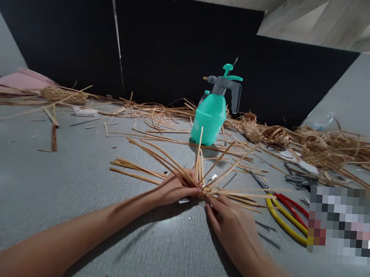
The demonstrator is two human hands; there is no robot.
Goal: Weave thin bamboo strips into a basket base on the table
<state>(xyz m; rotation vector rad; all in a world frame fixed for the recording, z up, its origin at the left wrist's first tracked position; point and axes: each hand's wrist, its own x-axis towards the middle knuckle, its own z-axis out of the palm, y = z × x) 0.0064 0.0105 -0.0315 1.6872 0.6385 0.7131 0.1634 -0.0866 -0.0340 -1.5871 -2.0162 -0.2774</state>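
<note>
Strips (158,155) meet between left hand (175,190), right hand (232,226)

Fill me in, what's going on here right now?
A person works a fan of thin cane strips on the grey surface. The left hand grips where the strips cross; the right hand has its fingertips at the same spot. A teal spray bottle stands upright behind, a red-and-yellow-handled tool lies to the right, and small woven pieces sit along the back.

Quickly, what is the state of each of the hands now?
Left hand: closed on the cane strips where they cross.
Right hand: fingertips touch the same strips; grip cannot be told.
</note>
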